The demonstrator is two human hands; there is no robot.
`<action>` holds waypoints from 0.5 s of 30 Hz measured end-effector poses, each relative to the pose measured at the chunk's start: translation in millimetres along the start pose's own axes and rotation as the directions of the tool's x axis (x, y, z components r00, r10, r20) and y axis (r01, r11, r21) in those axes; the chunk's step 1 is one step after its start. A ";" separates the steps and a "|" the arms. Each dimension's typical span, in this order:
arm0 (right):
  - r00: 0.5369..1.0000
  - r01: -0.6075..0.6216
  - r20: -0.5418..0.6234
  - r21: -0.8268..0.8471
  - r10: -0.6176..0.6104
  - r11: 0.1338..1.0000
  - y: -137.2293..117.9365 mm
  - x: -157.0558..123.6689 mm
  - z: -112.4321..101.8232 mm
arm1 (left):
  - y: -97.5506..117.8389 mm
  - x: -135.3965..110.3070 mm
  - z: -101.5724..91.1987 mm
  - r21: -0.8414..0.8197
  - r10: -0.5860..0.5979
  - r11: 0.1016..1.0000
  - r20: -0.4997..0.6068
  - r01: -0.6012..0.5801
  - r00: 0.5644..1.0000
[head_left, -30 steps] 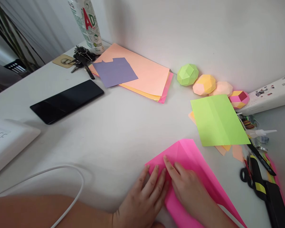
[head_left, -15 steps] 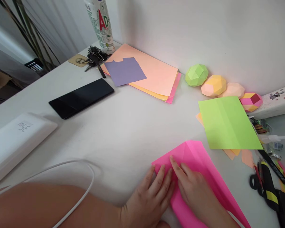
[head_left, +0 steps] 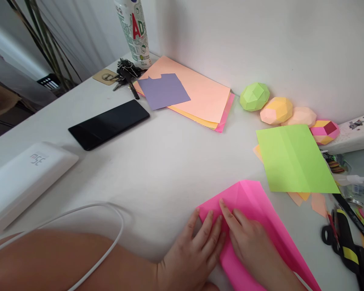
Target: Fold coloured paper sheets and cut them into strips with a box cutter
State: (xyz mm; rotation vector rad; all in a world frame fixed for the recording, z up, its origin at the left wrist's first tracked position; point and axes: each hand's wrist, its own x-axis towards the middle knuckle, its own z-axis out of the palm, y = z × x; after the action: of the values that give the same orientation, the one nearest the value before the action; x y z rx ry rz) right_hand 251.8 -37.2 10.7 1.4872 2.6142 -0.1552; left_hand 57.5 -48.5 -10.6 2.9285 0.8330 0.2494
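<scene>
Head view, our only one: pink paper (head_left: 245,195) sits on the bench (head_left: 166,165), lower centre-right, creased, its bottom running out of frame. Our left hand (head_left: 192,254) is laid flat, fingers spread, fingertips on the paper's left edge, nothing gripped. Our right hand (head_left: 251,238) lies on the same sheet, index fingertip pressed just beside the left hand's, middle finger also out, not clenched; thumb hidden from us. White cable (head_left: 121,226) loops over our left forearm.

Right side: a creased green sheet (head_left: 294,157) on top of peach and yellow scraps (head_left: 318,204), near the pink paper but apart from it. Black-handled scissors (head_left: 327,234) beside a black-and-yellow handle (head_left: 346,236). Back by the wall, four faceted paper solids (head_left: 255,97) in a row: green, yellow-peach, peach, multicolour.

Left and back: white device (head_left: 24,182) with digits showing, black phone (head_left: 109,124), keys (head_left: 129,74) near a printed container (head_left: 135,34), purple piece (head_left: 166,93) lying over a peach-topped paper stack (head_left: 206,91).
</scene>
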 end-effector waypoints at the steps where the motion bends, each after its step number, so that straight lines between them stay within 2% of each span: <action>1: 1.000 0.002 -0.003 -0.003 -0.002 1.000 -0.1 0.1 0.1 | -0.1 0.0 0.1 0.000 0.002 1.000 -0.002 -0.002 1.000; 10: 1.000 0.004 0.007 0.005 -0.004 1.000 1.4 -0.3 1.8 | -0.7 0.6 -0.5 0.000 -0.005 1.000 -0.018 0.005 1.000; 15: 0.999 -0.026 0.040 0.038 0.025 0.999 -1.3 -0.3 0.1 | -1.5 2.4 -4.8 0.029 -0.067 0.997 -0.044 0.068 0.997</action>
State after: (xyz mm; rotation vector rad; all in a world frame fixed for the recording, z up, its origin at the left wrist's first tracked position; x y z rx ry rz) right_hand 250.9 -38.1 10.6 1.5134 2.5747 -0.2316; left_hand 57.9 -45.8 -5.8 2.9257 0.9479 0.2977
